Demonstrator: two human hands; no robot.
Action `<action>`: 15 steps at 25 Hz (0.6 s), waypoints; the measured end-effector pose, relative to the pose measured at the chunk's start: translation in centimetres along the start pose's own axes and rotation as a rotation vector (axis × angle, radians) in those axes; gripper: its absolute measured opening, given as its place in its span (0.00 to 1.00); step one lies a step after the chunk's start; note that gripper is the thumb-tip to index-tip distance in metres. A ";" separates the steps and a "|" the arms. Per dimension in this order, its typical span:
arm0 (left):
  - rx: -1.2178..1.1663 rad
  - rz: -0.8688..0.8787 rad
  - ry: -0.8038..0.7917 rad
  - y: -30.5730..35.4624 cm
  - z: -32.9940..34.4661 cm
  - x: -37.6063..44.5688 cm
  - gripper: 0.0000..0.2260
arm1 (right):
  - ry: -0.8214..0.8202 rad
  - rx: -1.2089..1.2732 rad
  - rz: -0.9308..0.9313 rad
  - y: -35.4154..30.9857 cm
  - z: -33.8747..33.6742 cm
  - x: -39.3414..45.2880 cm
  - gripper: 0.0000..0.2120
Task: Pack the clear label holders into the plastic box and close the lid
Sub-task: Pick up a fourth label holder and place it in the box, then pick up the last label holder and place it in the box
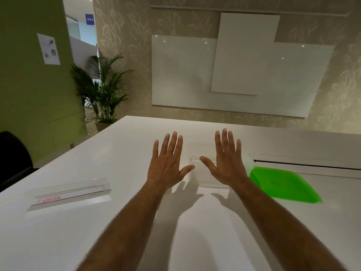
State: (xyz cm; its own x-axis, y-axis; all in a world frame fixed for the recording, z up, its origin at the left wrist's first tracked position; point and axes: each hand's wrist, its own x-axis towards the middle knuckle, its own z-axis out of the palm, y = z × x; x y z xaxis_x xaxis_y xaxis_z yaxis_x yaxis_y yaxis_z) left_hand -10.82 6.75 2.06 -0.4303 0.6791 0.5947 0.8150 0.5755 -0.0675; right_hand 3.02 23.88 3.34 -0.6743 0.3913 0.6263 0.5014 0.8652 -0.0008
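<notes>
A clear plastic box (203,173) stands on the white table (117,153), partly hidden behind my hands. Its green lid (283,184) lies flat on the table just right of it. A stack of clear label holders (70,193) with a red strip lies at the left of the table. My left hand (168,163) and my right hand (227,161) hover above the table with fingers spread, palms down, holding nothing. The box sits between and beneath them. What the box contains is unclear.
A dark cable slot (304,164) runs across the table at the right. A black chair (13,159) stands off the left edge. A potted palm (103,90) and white wall boards (234,75) are beyond the far edge.
</notes>
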 end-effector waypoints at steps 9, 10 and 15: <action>0.075 -0.096 0.002 -5.4 -2.0 -3.7 0.45 | -0.018 0.072 -0.083 -6.1 0.3 0.1 0.45; 0.083 -0.111 0.000 -6.2 -2.3 -4.2 0.45 | -0.020 0.085 -0.098 -7.1 0.5 0.0 0.45; 0.127 -0.194 -0.021 -10.4 -3.4 -7.2 0.45 | -0.040 0.161 -0.183 -11.9 1.6 0.0 0.44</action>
State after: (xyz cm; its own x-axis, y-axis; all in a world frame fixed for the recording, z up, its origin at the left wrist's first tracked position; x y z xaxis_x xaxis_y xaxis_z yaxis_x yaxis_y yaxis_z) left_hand -14.87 -5.63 1.17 -0.5834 0.5587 0.5895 0.6614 0.7480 -0.0543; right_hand -3.80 14.11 2.13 -0.7681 0.2329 0.5964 0.2781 0.9604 -0.0168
